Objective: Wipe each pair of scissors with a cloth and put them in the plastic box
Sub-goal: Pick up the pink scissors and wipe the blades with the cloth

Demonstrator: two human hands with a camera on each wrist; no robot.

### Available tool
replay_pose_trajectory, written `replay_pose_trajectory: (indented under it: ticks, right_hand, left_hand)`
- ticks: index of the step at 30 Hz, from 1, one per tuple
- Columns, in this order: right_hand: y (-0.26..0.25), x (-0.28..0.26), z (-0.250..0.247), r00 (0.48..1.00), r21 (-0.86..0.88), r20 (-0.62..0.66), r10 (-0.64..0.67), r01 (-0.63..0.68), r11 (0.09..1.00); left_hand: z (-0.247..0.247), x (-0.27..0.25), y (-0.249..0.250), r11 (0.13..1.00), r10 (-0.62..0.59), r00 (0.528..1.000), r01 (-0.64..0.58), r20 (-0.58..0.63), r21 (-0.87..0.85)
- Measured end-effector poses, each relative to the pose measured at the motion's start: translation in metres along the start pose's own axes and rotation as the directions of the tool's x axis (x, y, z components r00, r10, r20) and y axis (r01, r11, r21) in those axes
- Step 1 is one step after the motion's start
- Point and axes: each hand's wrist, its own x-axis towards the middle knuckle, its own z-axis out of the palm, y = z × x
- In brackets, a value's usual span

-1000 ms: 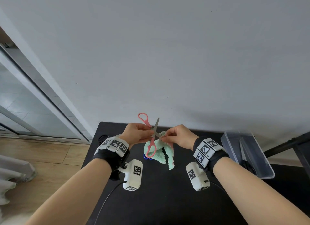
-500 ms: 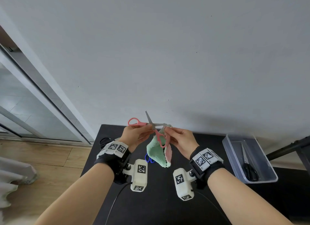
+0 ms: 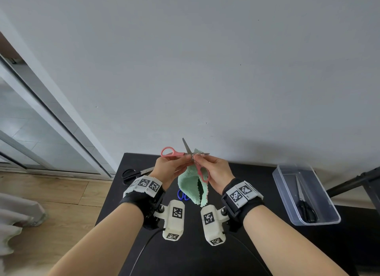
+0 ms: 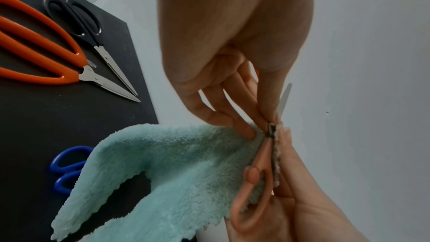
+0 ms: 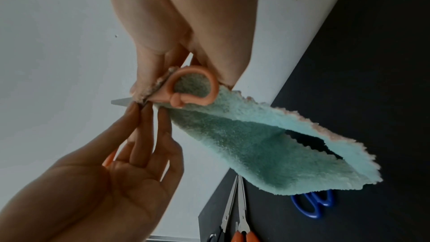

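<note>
Pink-handled scissors (image 3: 172,152) are held spread open in the air above the black table (image 3: 267,245). My left hand (image 3: 186,158) pinches one handle shaft beside the pivot. My right hand (image 3: 197,157) pinches the mint-green cloth (image 3: 190,185) around a blade by the pivot, and the rest of the cloth hangs down. The other pink handle loop (image 5: 193,86) lies against my right palm with cloth behind it. One bare blade tip (image 3: 185,144) points up. The clear plastic box (image 3: 287,173) stands at the right with black scissors (image 3: 305,206) inside.
Orange-handled scissors (image 4: 46,58) and black-handled scissors (image 4: 86,25) lie closed at the table's far left corner. Blue scissor handles (image 3: 182,195) show on the table under the hanging cloth. A grey wall rises just behind the table; wood floor lies to the left.
The pink scissors have turned in my hands: the raised handle loop swung down to the left, and the other loop now lies in my right palm. Both hands rose slightly.
</note>
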Motion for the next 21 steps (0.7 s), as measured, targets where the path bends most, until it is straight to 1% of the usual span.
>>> replay_pose_trajectory:
  ticks: [4,7,11,15,21]
  right_hand:
    - [0.002,0.003,0.002,0.998,-0.079,-0.05,-0.038,0.034,0.996]
    - [0.003,0.004,0.002,0.997,-0.102,-0.066,-0.025,0.019,0.995]
    - [-0.001,0.004,-0.002,0.997,-0.075,-0.07,-0.023,0.018,0.997]
    - [-0.004,0.005,-0.009,0.997,-0.092,-0.068,-0.038,0.032,0.995]
    - [-0.007,0.004,-0.018,0.999,-0.058,-0.052,-0.017,0.014,0.998]
  left_hand:
    - [0.0,0.0,-0.001,0.998,0.055,0.998,-0.054,-0.025,0.029]
    - [-0.001,0.0,-0.001,0.996,0.072,0.997,-0.07,-0.031,0.048]
    - [-0.003,0.001,0.002,0.997,0.075,0.996,-0.074,-0.048,0.031]
    - [-0.007,0.003,0.005,0.993,0.06,0.997,-0.054,-0.057,0.1]
    - [-0.008,0.003,0.009,0.992,0.033,0.998,-0.027,-0.044,0.127]
